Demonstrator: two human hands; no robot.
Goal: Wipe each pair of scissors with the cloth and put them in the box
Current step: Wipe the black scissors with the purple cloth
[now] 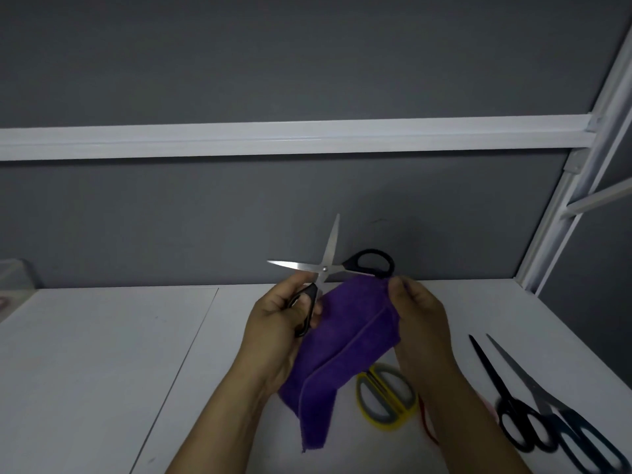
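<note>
The grey wall filled the far side of my view, crossed by a white rail that met a white frame on the right. Below it lay the white counter. Above the counter's middle, the purple cloth hung between both hands, its lower corner trailing toward me.

The left hand had its grip wrapped round one handle of the black-handled scissors. These were held up off the counter with the blades spread wide, one pointing left and one pointing up and away. The right hand pinched the cloth's upper edge in a narrow grip, right beside the scissors' other handle loop.

On the near right of the counter two more pairs lay side by side, tips pointing away: the black scissors and, right of them, the dark blue scissors. The yellow scissors lay partly under the cloth and the right forearm. At the far left edge sat a pale, blurred container; I could not tell whether it was the box.
</note>
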